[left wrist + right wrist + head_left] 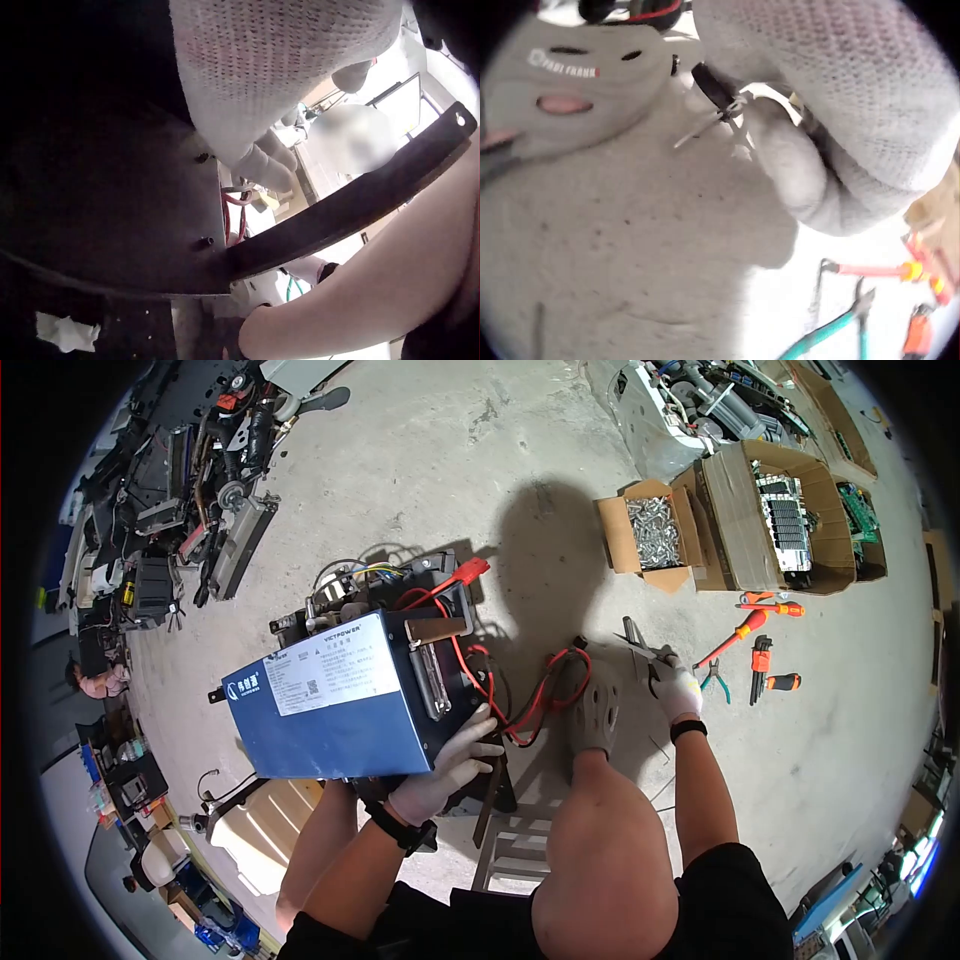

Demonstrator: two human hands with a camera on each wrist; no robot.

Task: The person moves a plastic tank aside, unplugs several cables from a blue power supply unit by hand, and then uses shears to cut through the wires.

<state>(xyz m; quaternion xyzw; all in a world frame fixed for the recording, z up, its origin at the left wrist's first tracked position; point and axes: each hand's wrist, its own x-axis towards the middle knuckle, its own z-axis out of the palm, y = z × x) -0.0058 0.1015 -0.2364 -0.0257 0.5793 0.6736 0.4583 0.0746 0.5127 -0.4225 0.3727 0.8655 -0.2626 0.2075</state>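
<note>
A blue metal-cased power unit (330, 735) with a white printed label and VICTPOWER lettering stands tilted in front of the person. On its lower right corner rests the gloved left hand (445, 768), fingers spread along the side. In the left wrist view that knit-gloved hand (277, 82) lies over the dark panel edge, beside a long dark metal strip (360, 199). The gloved right hand (680, 695) is low over the floor, right of the shoe. Its fingers curl round a dark-handled tool (714, 86) with thin metal ends; I cannot tell its kind.
Red and black cables (545, 705) trail from the unit towards the shoe (597, 715). Right of the right hand lie green-handled pliers (715, 683) and red-orange screwdrivers (745, 632). Behind are a box of screws (655, 532) and larger cartons (735, 520). Scrap parts (205, 490) lie left.
</note>
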